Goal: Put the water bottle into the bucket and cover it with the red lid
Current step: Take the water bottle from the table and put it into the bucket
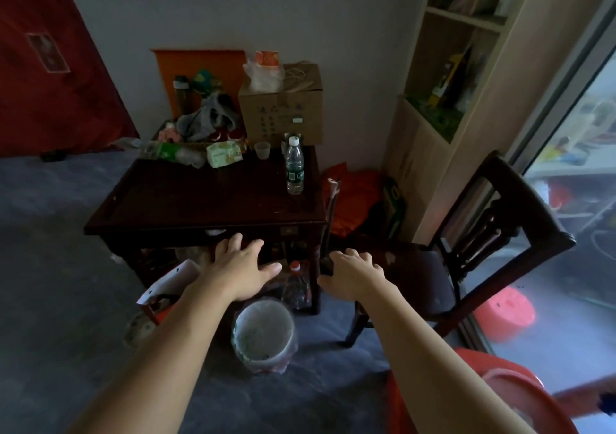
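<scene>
Both empty: left hand (241, 265) spread flat, right hand (351, 272) loosely curled, near table (200, 200) front edge. Water bottle (294, 167) upright at far right of tabletop. Bucket (263, 332) on floor below. Risk: long reach could tip bottle toward nearby cup (262, 150).

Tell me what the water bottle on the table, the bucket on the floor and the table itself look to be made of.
Water bottle: clear thin plastic, see-through, with a white cap and green label.
Bucket: probably white plastic with a matte, soiled inside, seemingly lined with a clear film bag.
Table: dark wood, apparently varnished, with a faint sheen.
</scene>
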